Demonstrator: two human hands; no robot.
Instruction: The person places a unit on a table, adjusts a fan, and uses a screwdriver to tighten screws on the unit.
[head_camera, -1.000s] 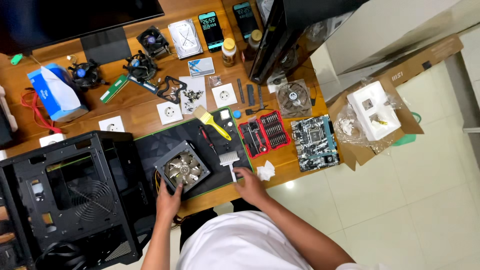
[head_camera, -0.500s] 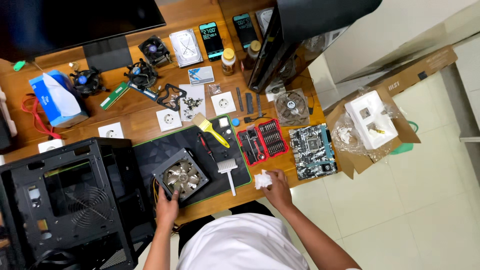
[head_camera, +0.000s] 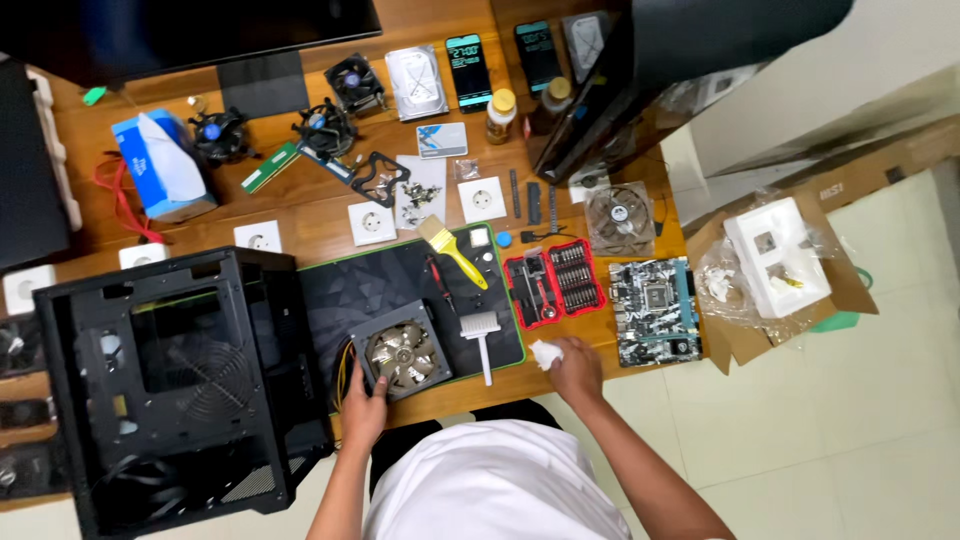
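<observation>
Gripping the near corner of a grey power supply unit (head_camera: 404, 352), the left hand (head_camera: 364, 412) curls its fingers against the metal casing. That unit lies fan-side up on a dark mat (head_camera: 385, 285) at the near edge of the wooden tabletop (head_camera: 320, 215), with a bundle of yellow and black cables coming out of its left side toward the black computer case (head_camera: 160, 380) that stands open just beside it. The right hand (head_camera: 574, 368) is closed around a crumpled white tissue (head_camera: 546, 353), which shows at the fingertips and rests at the tabletop edge, just right of the mat. Between the two hands lies a white brush (head_camera: 482, 335) with its handle pointing toward the person. Farther up the mat sits a yellow-handled paintbrush (head_camera: 450, 250), tilted, near a dark-handled screwdriver (head_camera: 440, 283). Right of the mat is a red screwdriver bit set (head_camera: 555, 282), opened flat, and beside that a motherboard (head_camera: 655, 310). A clear case fan (head_camera: 620, 217) lies above the motherboard. Along the far side are white wall sockets (head_camera: 372, 222), cooler fans (head_camera: 322, 128), a blue tissue box (head_camera: 160, 165) and two phones (head_camera: 468, 70) with lit screens.
</observation>
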